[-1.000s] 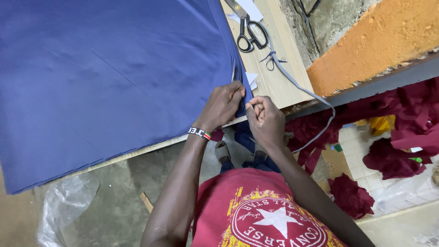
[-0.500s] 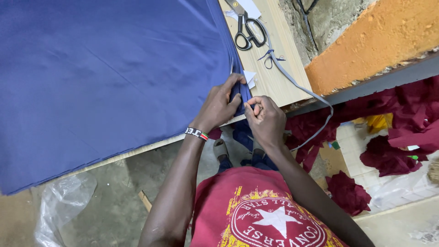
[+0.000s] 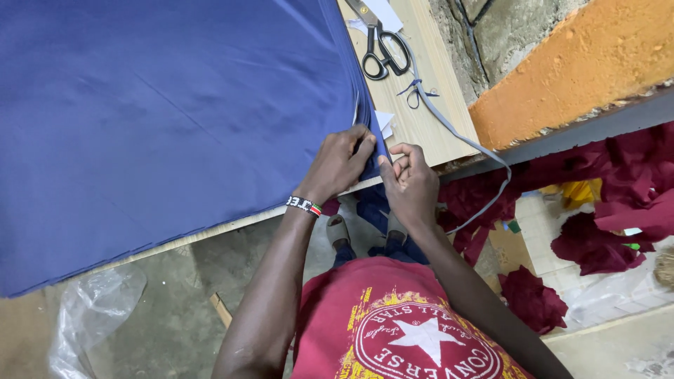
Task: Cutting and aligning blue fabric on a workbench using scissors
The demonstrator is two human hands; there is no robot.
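A big stack of dark blue cloth (image 3: 161, 119) lies spread over a wooden table (image 3: 421, 105). My left hand (image 3: 337, 165), with a beaded band at the wrist, presses down on the cloth's near right corner. Right beside it, my right hand (image 3: 408, 184) pinches that same corner's edge between thumb and fingers. A small white paper piece (image 3: 384, 123) peeks out from under the cloth just beyond my fingers.
Black-handled scissors (image 3: 379, 45) lie on the table's far right, with a grey strap (image 3: 449, 126) trailing off the edge. Dark red cloth scraps (image 3: 597, 210) are piled on the floor at right. A clear plastic bag (image 3: 91, 316) lies at lower left.
Both hands have stayed at the cloth's corner; my left fingers have shifted slightly over the edge while the right keeps its pinch.
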